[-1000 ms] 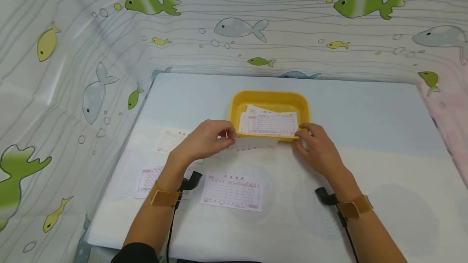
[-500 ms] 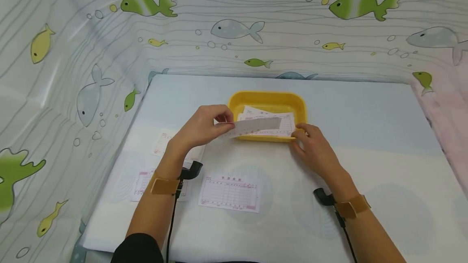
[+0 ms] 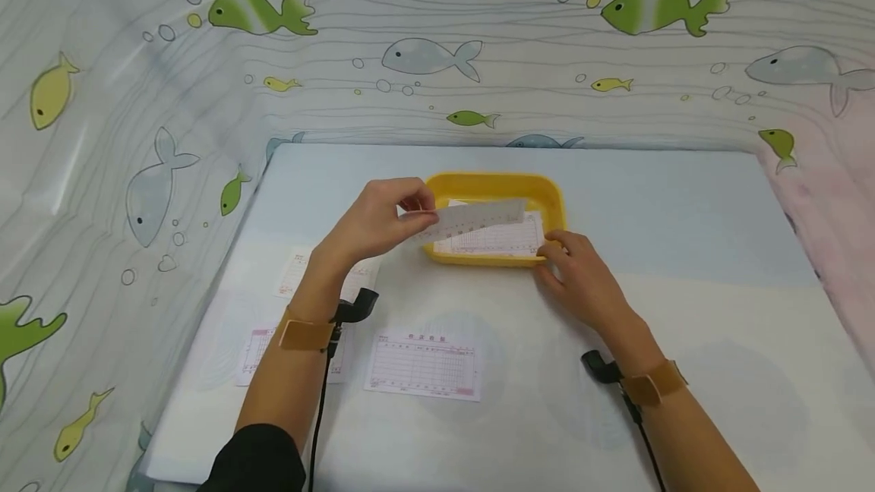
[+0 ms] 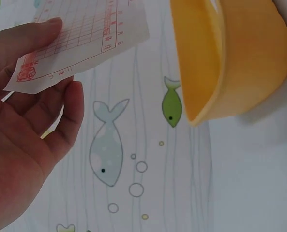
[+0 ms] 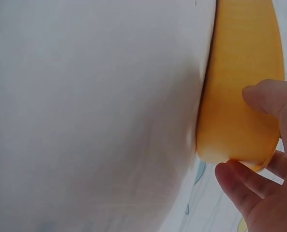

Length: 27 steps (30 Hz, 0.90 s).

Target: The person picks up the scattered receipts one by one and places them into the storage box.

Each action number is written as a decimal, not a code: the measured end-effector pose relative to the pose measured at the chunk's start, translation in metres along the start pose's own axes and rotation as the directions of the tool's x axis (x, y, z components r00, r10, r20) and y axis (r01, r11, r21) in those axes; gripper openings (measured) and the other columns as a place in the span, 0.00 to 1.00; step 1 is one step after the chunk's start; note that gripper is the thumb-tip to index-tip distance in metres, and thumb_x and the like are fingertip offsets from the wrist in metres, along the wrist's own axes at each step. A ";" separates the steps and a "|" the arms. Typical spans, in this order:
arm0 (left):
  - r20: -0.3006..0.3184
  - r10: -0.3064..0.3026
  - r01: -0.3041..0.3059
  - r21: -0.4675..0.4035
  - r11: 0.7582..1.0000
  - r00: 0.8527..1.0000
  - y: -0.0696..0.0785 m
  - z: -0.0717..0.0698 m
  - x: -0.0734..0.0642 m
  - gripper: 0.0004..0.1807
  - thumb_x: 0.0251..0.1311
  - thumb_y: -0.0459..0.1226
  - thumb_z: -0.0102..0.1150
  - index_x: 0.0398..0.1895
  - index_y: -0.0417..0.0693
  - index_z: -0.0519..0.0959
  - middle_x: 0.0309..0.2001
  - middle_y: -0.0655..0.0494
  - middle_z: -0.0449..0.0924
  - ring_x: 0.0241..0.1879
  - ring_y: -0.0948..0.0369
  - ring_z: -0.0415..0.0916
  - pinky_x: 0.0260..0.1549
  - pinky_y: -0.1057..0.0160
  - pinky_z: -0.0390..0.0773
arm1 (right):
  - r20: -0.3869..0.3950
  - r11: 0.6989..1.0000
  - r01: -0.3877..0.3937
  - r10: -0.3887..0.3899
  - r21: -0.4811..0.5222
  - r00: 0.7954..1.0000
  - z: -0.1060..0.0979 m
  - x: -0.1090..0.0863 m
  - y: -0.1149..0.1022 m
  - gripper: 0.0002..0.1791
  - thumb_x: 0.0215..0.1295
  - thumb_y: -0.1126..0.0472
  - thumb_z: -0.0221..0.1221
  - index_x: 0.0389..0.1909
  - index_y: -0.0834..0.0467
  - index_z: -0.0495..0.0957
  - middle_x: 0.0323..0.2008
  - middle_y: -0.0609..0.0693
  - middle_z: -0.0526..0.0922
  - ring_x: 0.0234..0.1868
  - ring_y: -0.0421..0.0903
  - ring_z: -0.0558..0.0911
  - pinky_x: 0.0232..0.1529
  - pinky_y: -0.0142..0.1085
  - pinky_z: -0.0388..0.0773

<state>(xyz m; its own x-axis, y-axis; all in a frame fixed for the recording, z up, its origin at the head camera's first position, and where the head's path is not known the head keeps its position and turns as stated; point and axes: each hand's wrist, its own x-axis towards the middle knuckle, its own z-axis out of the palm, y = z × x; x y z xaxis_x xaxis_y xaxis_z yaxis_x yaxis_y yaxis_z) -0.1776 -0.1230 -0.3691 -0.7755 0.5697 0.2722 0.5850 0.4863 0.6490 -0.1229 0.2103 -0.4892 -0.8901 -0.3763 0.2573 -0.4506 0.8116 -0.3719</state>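
Note:
My left hand (image 3: 390,220) pinches a thin printed paper form (image 3: 481,217) by its edge, thumb on top, in the head view. The form slants over the yellow tray (image 3: 495,184), and the left wrist view shows its red-lined grid (image 4: 87,36). Inside the tray lies another printed form (image 3: 499,239), partly covered by the held one. My right hand (image 3: 581,273) grips the tray's near right corner. In the right wrist view, its thumb (image 5: 264,96) presses the tray's outer wall (image 5: 240,53) while the fingers curl round the end.
On the white table (image 3: 533,424), a single printed form (image 3: 424,367) lies in front of the tray. More forms (image 3: 256,344) lie to the left, partly hidden by my left forearm. A fish-patterned sheet (image 3: 342,21) rises behind the table and along its left side.
My left hand has lifted the form from near the tray's front edge, moving up and away over the tray. My right hand has stayed at the tray's corner.

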 end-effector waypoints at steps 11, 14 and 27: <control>0.075 -0.115 0.117 -0.018 0.993 0.990 -0.023 0.020 0.024 0.05 0.60 0.39 0.65 0.33 0.54 0.77 0.33 0.64 0.78 0.35 0.65 0.73 0.37 0.64 0.75 | -0.001 1.000 -0.002 0.002 0.004 1.000 -0.001 0.001 0.001 0.11 0.61 0.58 0.65 0.44 0.54 0.78 0.56 0.53 0.71 0.61 0.53 0.66 0.56 0.50 0.70; 0.086 -0.147 0.149 -0.019 0.989 0.985 -0.029 0.024 0.028 0.06 0.59 0.40 0.66 0.33 0.54 0.77 0.34 0.63 0.78 0.36 0.63 0.73 0.37 0.63 0.75 | 0.005 1.000 -0.009 0.009 -0.008 1.000 0.000 0.000 0.001 0.11 0.61 0.57 0.64 0.43 0.54 0.78 0.56 0.53 0.71 0.61 0.52 0.66 0.54 0.50 0.72; 0.111 -0.205 0.211 -0.046 0.976 0.973 -0.042 0.036 0.036 0.06 0.60 0.41 0.65 0.34 0.54 0.77 0.34 0.61 0.78 0.35 0.61 0.73 0.33 0.63 0.76 | 0.000 1.000 0.001 -0.001 -0.030 1.000 0.000 0.002 0.000 0.12 0.60 0.58 0.65 0.44 0.54 0.77 0.55 0.52 0.71 0.59 0.52 0.67 0.48 0.50 0.75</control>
<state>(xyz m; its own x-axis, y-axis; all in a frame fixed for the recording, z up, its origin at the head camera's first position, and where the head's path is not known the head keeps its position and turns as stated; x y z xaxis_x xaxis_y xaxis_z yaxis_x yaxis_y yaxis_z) -0.2217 -0.0989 -0.4115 -0.8476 0.5279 0.0532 0.3968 0.5642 0.7240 -0.1243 0.2098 -0.4887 -0.8898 -0.3769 0.2572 -0.4488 0.8245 -0.3445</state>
